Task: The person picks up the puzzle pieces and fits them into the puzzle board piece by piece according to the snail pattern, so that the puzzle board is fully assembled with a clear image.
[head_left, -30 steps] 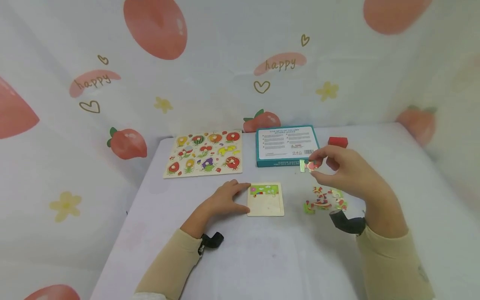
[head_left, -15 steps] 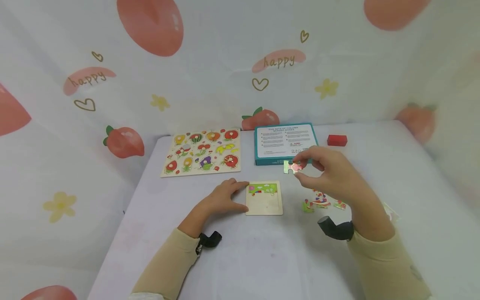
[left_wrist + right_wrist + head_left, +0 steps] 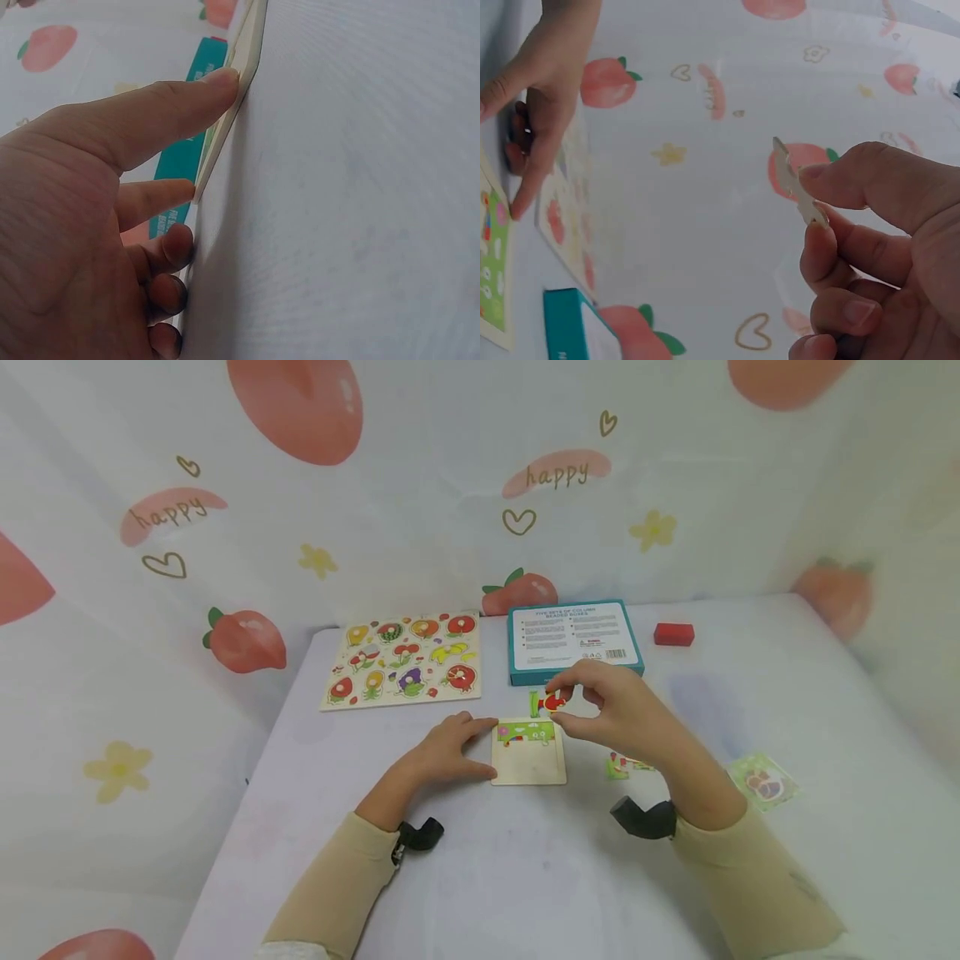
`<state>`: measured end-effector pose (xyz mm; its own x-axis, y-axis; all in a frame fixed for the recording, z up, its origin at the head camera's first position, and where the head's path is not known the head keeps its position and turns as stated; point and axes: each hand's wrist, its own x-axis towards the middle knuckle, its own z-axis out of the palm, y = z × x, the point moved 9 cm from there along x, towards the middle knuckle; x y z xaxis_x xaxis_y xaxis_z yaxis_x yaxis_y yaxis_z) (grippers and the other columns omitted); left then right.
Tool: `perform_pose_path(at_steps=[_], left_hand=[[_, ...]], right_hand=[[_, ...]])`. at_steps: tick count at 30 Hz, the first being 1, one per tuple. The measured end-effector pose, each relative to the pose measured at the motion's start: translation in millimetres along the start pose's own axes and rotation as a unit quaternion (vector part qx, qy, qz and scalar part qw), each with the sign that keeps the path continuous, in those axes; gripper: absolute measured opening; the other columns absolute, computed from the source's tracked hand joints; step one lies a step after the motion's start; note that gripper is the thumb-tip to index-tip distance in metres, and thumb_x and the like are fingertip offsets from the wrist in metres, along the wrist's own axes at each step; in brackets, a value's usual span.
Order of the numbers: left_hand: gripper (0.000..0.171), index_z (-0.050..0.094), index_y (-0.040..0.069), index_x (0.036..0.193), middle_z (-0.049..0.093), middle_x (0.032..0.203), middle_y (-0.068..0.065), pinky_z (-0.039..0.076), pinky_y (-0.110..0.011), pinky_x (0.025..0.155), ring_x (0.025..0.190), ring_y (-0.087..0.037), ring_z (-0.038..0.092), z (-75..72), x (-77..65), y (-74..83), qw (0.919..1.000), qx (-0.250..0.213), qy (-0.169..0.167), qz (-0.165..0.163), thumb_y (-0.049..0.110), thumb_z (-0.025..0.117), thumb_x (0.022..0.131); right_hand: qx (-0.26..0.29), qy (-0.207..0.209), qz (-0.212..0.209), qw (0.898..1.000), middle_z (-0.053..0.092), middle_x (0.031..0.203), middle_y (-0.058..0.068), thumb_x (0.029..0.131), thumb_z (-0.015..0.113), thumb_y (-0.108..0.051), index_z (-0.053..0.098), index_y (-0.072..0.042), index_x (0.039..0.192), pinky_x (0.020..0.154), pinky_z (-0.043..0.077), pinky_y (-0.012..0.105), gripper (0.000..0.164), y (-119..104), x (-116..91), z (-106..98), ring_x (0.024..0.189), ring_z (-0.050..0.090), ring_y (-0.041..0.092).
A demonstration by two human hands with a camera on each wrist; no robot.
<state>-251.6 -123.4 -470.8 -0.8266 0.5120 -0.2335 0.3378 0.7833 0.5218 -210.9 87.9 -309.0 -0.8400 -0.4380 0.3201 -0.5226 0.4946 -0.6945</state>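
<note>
A jigsaw piece [image 3: 536, 704] in green and red is pinched between the thumb and index finger of my right hand [image 3: 611, 706], above the upper right part of a small square wooden puzzle board [image 3: 527, 770]. In the right wrist view the piece [image 3: 786, 174] appears nearly edge-on, its pale back showing. The board has a green printed strip along its top; below that is bare wood. My left hand [image 3: 448, 750] touches the board's left edge with outstretched thumb and index finger, one near each corner; its other fingers [image 3: 166, 294] are curled in the left wrist view.
Loose puzzle pieces [image 3: 618, 767] lie right of the board, partly behind my right wrist. Farther right is a printed picture card [image 3: 765, 782]. A fruit peg board [image 3: 405, 662], a teal-edged box [image 3: 573, 642] and a red block [image 3: 673, 634] stand along the back.
My right hand has carried the jigsaw piece leftward from beside the box to the board's upper right, uncovering the card at right. The left hand stays on the board's edge.
</note>
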Motion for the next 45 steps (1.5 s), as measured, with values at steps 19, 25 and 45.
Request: perform_pose_path(at_steps=[19, 25, 45], left_hand=[[0.082, 0.05, 0.024, 0.153, 0.048, 0.105, 0.0, 0.043, -0.038, 0.08, 0.099, -0.019, 0.046, -0.9, 1.4, 0.4, 1.0, 0.002, 0.0, 0.008, 0.049, 0.083, 0.083], [0.082, 0.05, 0.023, 0.153, 0.048, 0.104, 0.0, 0.043, -0.037, 0.079, 0.098, -0.019, 0.046, -1.0, 1.5, 3.2, 1.0, 0.002, 0.0, 0.008, 0.048, 0.083, 0.082], [0.082, 0.05, 0.023, 0.153, 0.047, 0.103, -0.001, 0.04, -0.037, 0.077, 0.096, -0.019, 0.045, -1.0, -0.5, 3.4, 0.9999, -0.004, 0.004, 0.013, 0.046, 0.085, 0.082]], right_hand=[[0.029, -0.084, 0.061, 0.994, 0.067, 0.102, -0.002, 0.089, 0.08, -0.014, 0.073, -0.009, 0.12, 0.091, 0.051, 0.05, 0.032, 25, 14, 64, 0.102, 0.058, 0.028], [0.032, -0.103, 0.093, 0.99, 0.069, 0.104, 0.0, 0.09, 0.079, -0.016, 0.073, -0.007, 0.122, 0.091, 0.051, 0.05, 0.033, 38, 15, 80, 0.105, 0.058, 0.033], [0.017, -0.144, 0.203, 0.968, 0.069, 0.111, 0.001, 0.09, 0.081, -0.019, 0.077, -0.012, 0.118, 0.097, 0.047, 0.043, 0.029, 83, 8, 132, 0.105, 0.057, 0.023]])
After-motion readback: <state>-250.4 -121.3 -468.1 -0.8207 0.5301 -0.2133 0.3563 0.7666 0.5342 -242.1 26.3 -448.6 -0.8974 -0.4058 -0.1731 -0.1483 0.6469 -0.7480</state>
